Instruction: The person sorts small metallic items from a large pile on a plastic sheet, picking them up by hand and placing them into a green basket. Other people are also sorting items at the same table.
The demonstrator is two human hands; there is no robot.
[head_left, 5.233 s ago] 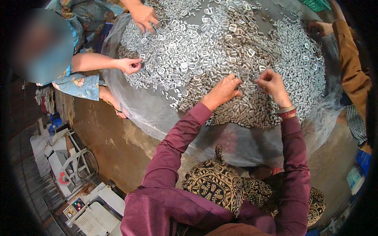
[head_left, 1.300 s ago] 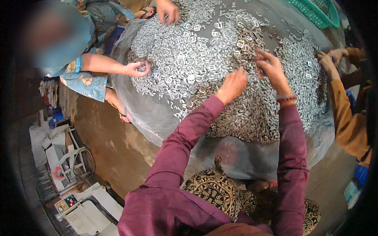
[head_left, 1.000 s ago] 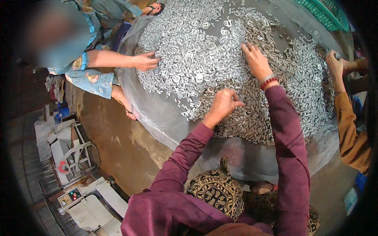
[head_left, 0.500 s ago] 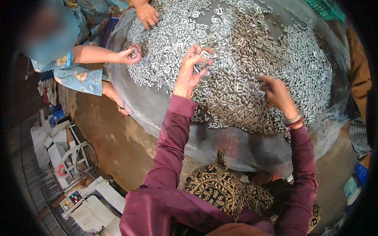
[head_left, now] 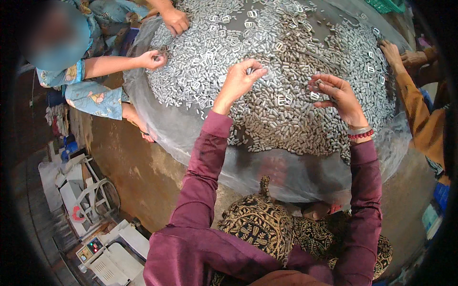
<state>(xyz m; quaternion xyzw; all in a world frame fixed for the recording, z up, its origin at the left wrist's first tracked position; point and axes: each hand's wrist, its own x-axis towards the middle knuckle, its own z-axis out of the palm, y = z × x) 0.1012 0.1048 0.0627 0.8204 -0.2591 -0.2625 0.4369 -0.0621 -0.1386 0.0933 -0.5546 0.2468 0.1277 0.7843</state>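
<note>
My left hand (head_left: 240, 82) is over the middle of a wide heap of small grey metal pellets (head_left: 267, 121), its fingers closed. Small metal bits show between thumb and fingers; a moment ago these looked like slide buckles. Farther right, my right hand (head_left: 336, 95) has thumb and forefinger pinched at a small metal piece, seemingly a buckle. A pale slide buckle (head_left: 314, 96) shows just under those fingertips; whether it is held or lies on the heap I cannot tell. Another slide buckle (head_left: 283, 100) rests on the pellets between my hands.
Clear plastic sheeting (head_left: 281, 176) lies under the heap. At the left, a co-worker's two hands (head_left: 153, 59) are at the heap's edge; at the right, another person's hand (head_left: 392, 55) reaches in. A green basket (head_left: 384, 5) is at the far right; machines (head_left: 109, 260) stand lower left.
My left hand has turned over, hiding most of the buckles in it. My right hand has turned and its fingers have come together on a small piece. Another person's hands have appeared at the right.
</note>
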